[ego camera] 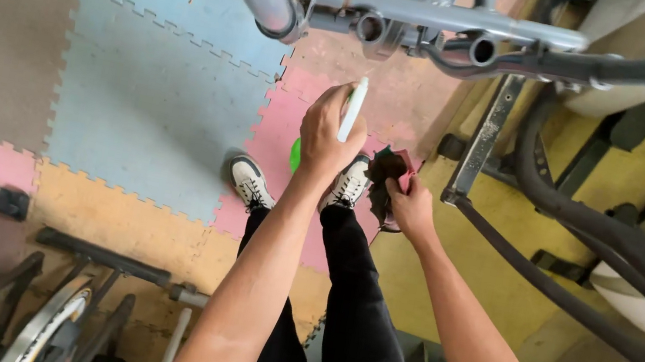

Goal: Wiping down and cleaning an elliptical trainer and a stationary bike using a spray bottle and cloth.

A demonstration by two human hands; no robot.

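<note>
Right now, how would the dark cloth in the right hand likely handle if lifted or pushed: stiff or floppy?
The dark cloth bunches and folds in the right hand, so it is probably floppy and would drape rather than hold shape. It looks thin, so likely light. Crumpled fabric is unlikely to roll or slip from pinched fingers.

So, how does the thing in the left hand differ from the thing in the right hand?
The left hand grips a spray bottle with a white top and a green body, mostly hidden behind the hand; the right hand holds a dark cloth with a reddish patch. The bottle is rigid and points up toward the grey frame; the cloth is soft, crumpled and hangs loosely. Both are held above the foam floor mats.
</note>
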